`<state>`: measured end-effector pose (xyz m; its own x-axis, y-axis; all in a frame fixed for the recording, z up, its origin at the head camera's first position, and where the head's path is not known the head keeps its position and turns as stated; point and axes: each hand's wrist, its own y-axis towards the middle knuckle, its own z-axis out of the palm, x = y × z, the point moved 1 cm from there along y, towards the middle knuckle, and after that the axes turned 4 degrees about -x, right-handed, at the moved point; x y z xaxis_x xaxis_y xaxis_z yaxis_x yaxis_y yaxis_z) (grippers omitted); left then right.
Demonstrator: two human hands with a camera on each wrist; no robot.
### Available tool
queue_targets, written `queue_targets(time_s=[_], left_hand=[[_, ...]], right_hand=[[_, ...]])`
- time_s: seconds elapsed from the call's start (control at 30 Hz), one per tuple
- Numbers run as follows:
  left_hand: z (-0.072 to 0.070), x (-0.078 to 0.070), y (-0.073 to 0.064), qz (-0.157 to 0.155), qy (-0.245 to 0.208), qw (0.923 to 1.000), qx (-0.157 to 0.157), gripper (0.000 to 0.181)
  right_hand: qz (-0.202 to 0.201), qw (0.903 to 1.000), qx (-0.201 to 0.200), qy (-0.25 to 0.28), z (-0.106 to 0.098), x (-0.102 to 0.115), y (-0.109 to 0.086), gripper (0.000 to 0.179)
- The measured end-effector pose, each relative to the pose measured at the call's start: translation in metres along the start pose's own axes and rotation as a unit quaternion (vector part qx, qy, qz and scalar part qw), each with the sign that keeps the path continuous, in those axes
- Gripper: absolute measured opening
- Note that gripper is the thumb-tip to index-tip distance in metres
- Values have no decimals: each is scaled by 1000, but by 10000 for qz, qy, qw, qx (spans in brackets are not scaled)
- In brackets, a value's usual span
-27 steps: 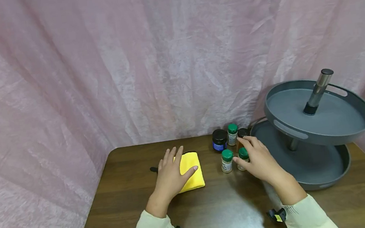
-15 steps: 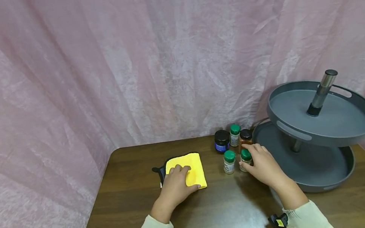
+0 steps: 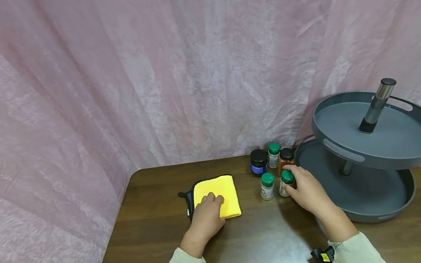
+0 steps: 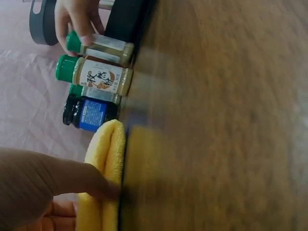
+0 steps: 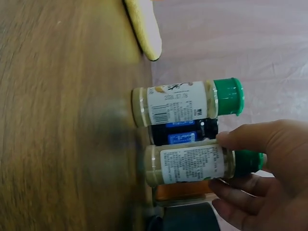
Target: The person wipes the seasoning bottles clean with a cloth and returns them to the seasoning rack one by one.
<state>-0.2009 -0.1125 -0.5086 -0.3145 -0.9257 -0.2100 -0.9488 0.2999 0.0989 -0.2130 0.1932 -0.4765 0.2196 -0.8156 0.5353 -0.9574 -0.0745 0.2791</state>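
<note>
My left hand [image 3: 207, 216] grips the near edge of a folded yellow cloth [image 3: 223, 191] with a black border, which lies on the table. The left wrist view shows the thumb [image 4: 72, 175] against the side of the yellow fold and curled fingers behind it. At the right, my right hand [image 3: 309, 190] holds a small green-capped spice jar [image 5: 192, 163] between thumb and fingers, just below the cap. This jar stands upright on the table. A second green-capped spice jar [image 3: 267, 187] stands to its left.
Behind are a black-lidded jar with a blue label [image 3: 258, 163], another green-capped jar [image 3: 274, 155] and a dark-lidded jar with orange-brown contents [image 3: 286, 157]. A grey two-tier round tray [image 3: 385, 140] stands close at the right. Pink curtain [image 3: 203, 71] hangs behind the table [image 3: 161, 243].
My left hand has come down and back from over the yellow cloth, its fingers curling onto the near edge. My right hand has lowered and closed around the front right spice jar.
</note>
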Motion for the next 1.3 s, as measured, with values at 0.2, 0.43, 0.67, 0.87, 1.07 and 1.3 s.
queue_targets(time_s=[0.2,0.43,0.67,0.87,1.07,1.3], left_hand=[[3,1,1,151,255,9992,-261,41],[2,6,1,-9,90,9989,-469,19],[-11,7,1,-220,-225,9975,-637,19],[-32,8,0,-498,-767,9892,-1144,22],[-53,8,-2,-559,-1677,9696,-1689,21],[-72,4,-7,-1087,-3413,9221,-1462,19]], right_hand=[[56,9992,-310,244,-8,10,-3,54],[-212,9972,-561,443,-16,27,-7,53],[-619,9911,-994,633,-24,37,-13,49],[-785,9888,-1066,691,-27,43,-16,48],[-805,9910,-811,698,-22,53,-21,48],[-1106,9888,-205,983,-12,69,-28,53]])
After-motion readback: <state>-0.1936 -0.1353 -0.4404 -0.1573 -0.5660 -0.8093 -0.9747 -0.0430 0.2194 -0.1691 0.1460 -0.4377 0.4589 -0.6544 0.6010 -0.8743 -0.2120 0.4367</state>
